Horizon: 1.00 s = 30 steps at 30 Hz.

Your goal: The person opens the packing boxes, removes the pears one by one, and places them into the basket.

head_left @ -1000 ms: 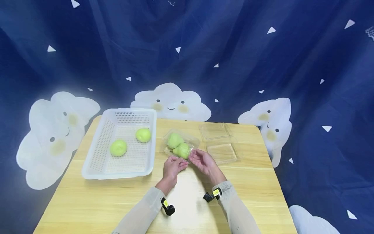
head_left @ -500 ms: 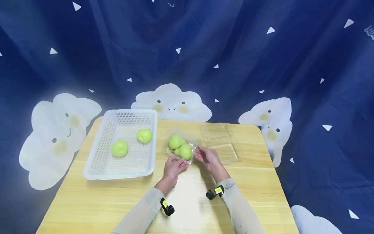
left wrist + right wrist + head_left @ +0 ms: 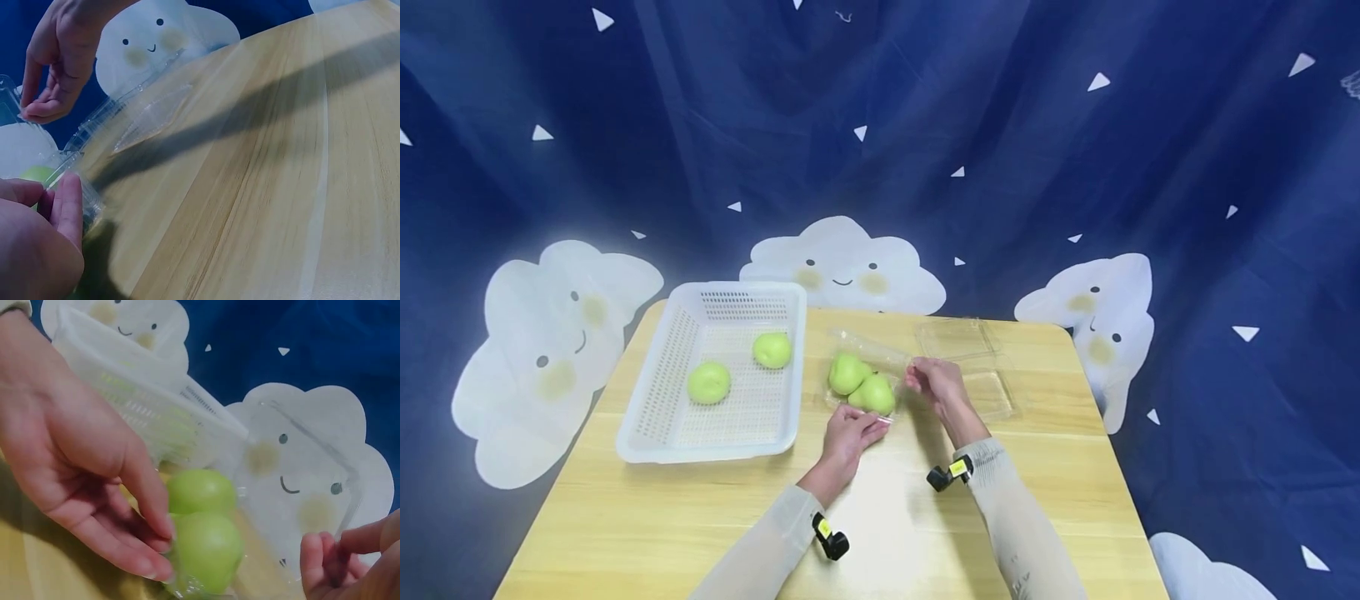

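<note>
Two green pears lie side by side in a clear plastic clamshell box. Its see-through lid stands raised behind them; in the right wrist view the lid appears as a faint outline. My left hand pinches the near rim of the box, as the left wrist view shows with the left hand at a clear edge. At the lid's right corner, my right hand holds the lid edge between thumb and fingers; the right hand also shows in its own wrist view.
A white perforated basket stands on the left with two green fruits in it. Behind my right hand lie clear plastic trays, open side up, on the wooden table. A blue cloud-print curtain hangs behind.
My right hand has moved up and away from the near side of the box, and the lid has swung up off the pears. My left hand has stayed at the near rim.
</note>
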Available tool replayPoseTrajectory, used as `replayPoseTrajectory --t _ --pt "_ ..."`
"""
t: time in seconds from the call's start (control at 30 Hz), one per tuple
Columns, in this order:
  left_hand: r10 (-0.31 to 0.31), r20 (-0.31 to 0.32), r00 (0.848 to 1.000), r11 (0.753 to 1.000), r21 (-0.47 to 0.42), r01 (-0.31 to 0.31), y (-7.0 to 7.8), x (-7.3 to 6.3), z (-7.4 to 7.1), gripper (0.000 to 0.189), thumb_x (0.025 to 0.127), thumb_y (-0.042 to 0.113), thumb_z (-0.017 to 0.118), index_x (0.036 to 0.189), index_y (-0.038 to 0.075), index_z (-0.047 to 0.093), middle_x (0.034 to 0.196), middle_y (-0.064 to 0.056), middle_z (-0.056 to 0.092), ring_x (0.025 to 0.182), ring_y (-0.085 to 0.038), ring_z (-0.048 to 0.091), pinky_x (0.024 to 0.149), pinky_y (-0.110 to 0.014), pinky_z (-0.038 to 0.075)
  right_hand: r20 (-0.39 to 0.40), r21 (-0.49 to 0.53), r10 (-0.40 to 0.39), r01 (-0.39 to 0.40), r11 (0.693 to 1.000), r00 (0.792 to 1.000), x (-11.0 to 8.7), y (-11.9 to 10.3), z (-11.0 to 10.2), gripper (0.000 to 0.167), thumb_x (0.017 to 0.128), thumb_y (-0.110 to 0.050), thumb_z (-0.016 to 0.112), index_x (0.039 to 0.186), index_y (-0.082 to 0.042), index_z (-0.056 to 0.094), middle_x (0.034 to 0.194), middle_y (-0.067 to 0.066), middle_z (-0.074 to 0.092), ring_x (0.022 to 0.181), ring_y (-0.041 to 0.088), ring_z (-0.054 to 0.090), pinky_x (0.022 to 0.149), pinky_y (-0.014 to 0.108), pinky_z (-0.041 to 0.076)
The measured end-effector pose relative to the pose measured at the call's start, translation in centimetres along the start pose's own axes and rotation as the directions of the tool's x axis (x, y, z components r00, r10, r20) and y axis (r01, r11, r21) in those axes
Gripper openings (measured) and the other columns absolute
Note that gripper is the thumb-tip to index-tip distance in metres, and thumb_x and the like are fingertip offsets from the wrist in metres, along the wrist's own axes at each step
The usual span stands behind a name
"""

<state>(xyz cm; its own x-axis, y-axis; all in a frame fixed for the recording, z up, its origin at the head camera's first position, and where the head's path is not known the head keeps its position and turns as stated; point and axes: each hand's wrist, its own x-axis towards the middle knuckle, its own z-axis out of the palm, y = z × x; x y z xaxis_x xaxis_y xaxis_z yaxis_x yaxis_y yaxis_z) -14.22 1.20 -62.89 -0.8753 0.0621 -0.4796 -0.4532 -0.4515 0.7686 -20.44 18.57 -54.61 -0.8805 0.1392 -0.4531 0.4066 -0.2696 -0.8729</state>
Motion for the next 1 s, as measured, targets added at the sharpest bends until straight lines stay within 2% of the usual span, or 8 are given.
replayPoseTrajectory --t 0.13,0.27,0.47,0.63,0.7,0.87,1.0 --pt "0.004 0.007 1.000 1.000 0.005 -0.004 -0.2 -0.1 -0.1 0.019 0.098 0.000 0.063 0.108 0.000 0.046 0.120 -0.031 0.063 0.103 -0.031 0.076 0.099 -0.042 0.063 -0.004 -0.016 -0.059 0.059 0.998 0.998 0.5 -0.4 0.2 0.027 0.102 -0.005 0.060 0.120 0.013 0.065 0.086 0.011 0.075 0.067 0.011 0.071 0.068 0.020 0.064" --pt "0.007 0.011 1.000 1.000 0.005 -0.007 -0.3 -0.2 -0.2 0.016 0.099 0.002 0.063 0.108 -0.001 0.050 0.116 -0.030 0.068 0.100 -0.029 0.077 0.099 -0.042 0.063 -0.020 -0.037 -0.124 0.123 0.992 0.992 1.1 -0.6 0.6 0.034 0.104 -0.006 0.057 0.129 0.017 0.060 0.099 0.020 0.076 0.075 0.012 0.074 0.079 0.025 0.066" --pt "0.021 0.036 0.999 1.000 0.000 -0.021 -0.3 -0.4 0.0 0.013 0.101 0.006 0.062 0.107 -0.003 0.054 0.102 -0.018 0.072 0.097 -0.026 0.078 0.097 -0.042 0.064 -0.061 -0.129 -0.228 0.218 0.967 0.972 2.2 -0.3 1.0 0.029 0.100 0.000 0.062 0.125 0.016 0.064 0.115 0.034 0.072 0.084 0.017 0.076 0.079 0.023 0.066" --pt "-0.001 0.053 0.999 1.000 -0.017 0.002 -0.4 -0.4 -0.1 0.019 0.103 0.008 0.059 0.115 -0.006 0.054 0.099 -0.013 0.073 0.097 -0.027 0.078 0.095 -0.041 0.064 -0.107 -0.235 -0.296 0.265 0.935 0.949 2.4 -0.2 1.3 0.027 0.095 -0.002 0.070 0.119 0.011 0.069 0.113 0.033 0.073 0.077 0.014 0.075 0.077 0.025 0.066" --pt "-0.010 0.063 0.998 1.000 -0.027 0.012 -0.4 -0.4 -0.1 0.022 0.104 0.009 0.057 0.119 -0.007 0.053 0.101 -0.014 0.073 0.097 -0.027 0.078 0.096 -0.041 0.064 -0.122 -0.275 -0.317 0.275 0.922 0.941 2.6 -0.1 1.3 0.026 0.095 -0.004 0.071 0.117 0.010 0.071 0.110 0.031 0.074 0.076 0.017 0.076 0.077 0.027 0.067" --pt "-0.007 0.115 0.993 0.999 -0.034 0.011 -0.6 -0.3 -0.4 0.025 0.106 0.009 0.051 0.123 -0.010 0.050 0.108 -0.019 0.073 0.099 -0.029 0.078 0.098 -0.043 0.063 -0.129 -0.377 -0.355 0.285 0.881 0.926 3.4 -0.1 1.4 0.021 0.096 -0.007 0.071 0.113 0.006 0.074 0.105 0.027 0.076 0.088 0.038 0.078 0.073 0.028 0.067" --pt "0.005 0.142 0.990 1.000 -0.023 -0.001 -0.7 -0.2 -0.5 0.024 0.106 0.009 0.051 0.122 -0.010 0.051 0.119 -0.032 0.069 0.100 -0.030 0.078 0.099 -0.044 0.063 -0.113 -0.449 -0.383 0.297 0.842 0.917 4.0 -0.5 1.6 0.020 0.097 -0.009 0.070 0.112 0.003 0.075 0.102 0.025 0.077 0.091 0.042 0.077 0.079 0.037 0.068"
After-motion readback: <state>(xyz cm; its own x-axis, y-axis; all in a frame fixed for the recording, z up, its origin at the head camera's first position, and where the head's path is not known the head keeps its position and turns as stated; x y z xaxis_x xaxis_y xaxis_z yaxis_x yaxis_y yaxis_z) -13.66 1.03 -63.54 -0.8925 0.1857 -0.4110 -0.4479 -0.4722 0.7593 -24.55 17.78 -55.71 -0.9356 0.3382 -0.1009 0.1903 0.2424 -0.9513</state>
